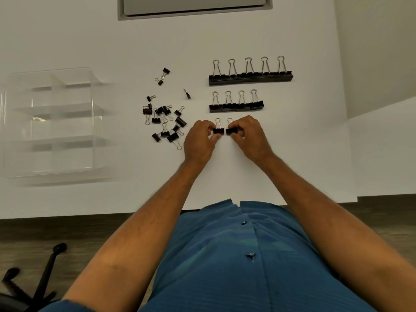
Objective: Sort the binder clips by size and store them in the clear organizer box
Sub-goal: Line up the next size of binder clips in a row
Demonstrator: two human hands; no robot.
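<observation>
Black binder clips lie on a white table (225, 176). At the back right stands a row of several large clips (251, 77), and in front of it a row of several medium clips (236, 105). In front of those, my left hand (199, 140) pinches one smaller clip (218, 131) and my right hand (249, 136) pinches another (231, 131), side by side on the table with their wire handles pointing away. A loose pile of mixed small clips (165, 122) lies left of my hands. The clear organizer box (51, 122) with several compartments sits at the far left.
A few stray small clips (163, 75) lie behind the pile. A grey recessed panel (193, 7) is at the table's far edge. The table's front edge runs just before my body. A black chair base (33, 284) stands on the floor at lower left.
</observation>
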